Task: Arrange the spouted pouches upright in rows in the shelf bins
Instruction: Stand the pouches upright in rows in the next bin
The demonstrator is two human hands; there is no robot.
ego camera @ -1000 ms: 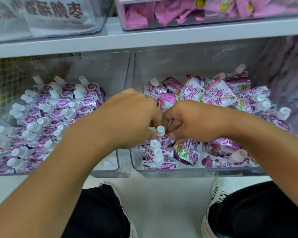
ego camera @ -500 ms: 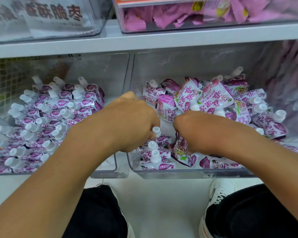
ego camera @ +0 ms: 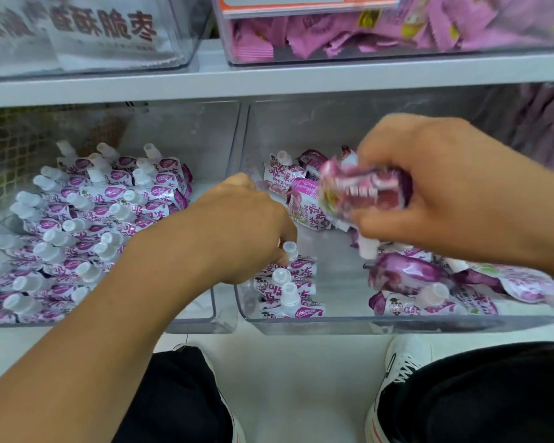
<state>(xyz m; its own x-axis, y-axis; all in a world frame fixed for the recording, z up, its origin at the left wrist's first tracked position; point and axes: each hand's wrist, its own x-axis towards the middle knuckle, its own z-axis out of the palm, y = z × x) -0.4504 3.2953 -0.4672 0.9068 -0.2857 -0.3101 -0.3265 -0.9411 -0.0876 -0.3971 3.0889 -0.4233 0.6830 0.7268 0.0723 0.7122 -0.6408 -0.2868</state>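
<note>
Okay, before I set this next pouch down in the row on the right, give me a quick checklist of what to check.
1. Pouch held firmly: ok. The right hand grips the lifted pouch.
2. Spout pointing up: not ok. Its cap hangs downward, so turn it over.
3. Row steadied: ok. The left hand rests at the back of the started row in the right bin.
4. Room behind the row: ok. Bare bin floor shows there.
5. Row upright: ok. Its three caps point up.
6. Loose pouches clear of the row: ok. The heap lies apart to the right.
</note>
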